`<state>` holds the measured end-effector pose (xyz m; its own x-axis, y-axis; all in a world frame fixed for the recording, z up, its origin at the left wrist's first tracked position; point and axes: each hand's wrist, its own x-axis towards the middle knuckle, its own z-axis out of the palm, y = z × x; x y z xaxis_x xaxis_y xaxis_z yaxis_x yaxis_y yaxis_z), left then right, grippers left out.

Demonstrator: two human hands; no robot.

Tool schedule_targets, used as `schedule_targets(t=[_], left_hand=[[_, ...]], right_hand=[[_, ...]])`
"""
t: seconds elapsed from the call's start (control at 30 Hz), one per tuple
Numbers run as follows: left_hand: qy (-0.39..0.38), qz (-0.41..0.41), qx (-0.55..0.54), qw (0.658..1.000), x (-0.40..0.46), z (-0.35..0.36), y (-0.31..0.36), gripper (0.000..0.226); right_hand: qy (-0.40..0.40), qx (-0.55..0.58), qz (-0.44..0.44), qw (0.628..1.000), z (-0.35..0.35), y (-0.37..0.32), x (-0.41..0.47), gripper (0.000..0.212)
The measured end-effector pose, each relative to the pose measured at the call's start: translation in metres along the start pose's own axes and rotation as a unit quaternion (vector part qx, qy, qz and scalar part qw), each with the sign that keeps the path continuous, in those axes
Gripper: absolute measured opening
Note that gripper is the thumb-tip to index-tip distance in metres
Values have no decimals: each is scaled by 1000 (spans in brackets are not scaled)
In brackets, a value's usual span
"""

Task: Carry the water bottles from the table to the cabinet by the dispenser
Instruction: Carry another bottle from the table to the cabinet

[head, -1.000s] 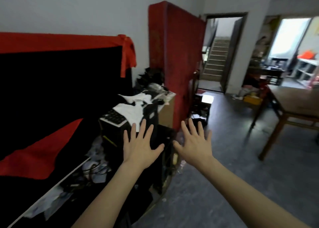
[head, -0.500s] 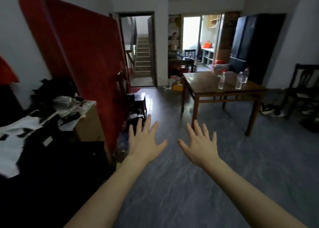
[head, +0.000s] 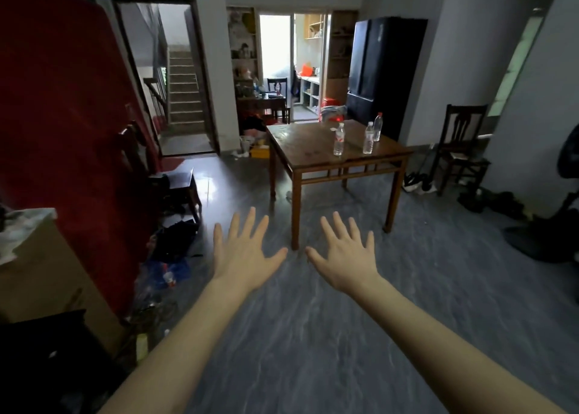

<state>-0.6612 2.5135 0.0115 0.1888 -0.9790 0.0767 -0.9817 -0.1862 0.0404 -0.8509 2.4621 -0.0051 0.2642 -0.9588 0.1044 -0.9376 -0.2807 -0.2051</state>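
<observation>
Three clear plastic water bottles stand upright on a brown wooden table [head: 310, 158] across the room: one with a red label [head: 339, 139], a second [head: 368, 138] to its right, and a third with a red cap [head: 378, 127] just behind. My left hand [head: 242, 255] and my right hand [head: 346, 257] are stretched out in front of me, palms down, fingers spread, holding nothing. Both hands are well short of the table. No cabinet or dispenser shows in this view.
A tall red panel [head: 62, 125] leans at the left with a cardboard box [head: 47, 275] and floor clutter [head: 170, 257] below it. A dark chair [head: 460, 150] and shoes sit at the right wall. Grey floor [head: 329, 335] lies open between me and the table.
The view has swung right from the cluttered left wall, so the table with its bottles now sits ahead and nearer. Both hands stay spread and hold nothing.
</observation>
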Motion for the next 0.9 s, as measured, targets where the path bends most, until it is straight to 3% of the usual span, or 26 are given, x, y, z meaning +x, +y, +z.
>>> schedule_targets(t=[0.47,0.9], left_hand=[[-37,65,-20,997,219,11,2,83],[-41,67,-40,996,458,44,110,85]], right_hand=[[8,-14,68,998,2,23,198,78],[-20,4,110,994,21,156,402,79]])
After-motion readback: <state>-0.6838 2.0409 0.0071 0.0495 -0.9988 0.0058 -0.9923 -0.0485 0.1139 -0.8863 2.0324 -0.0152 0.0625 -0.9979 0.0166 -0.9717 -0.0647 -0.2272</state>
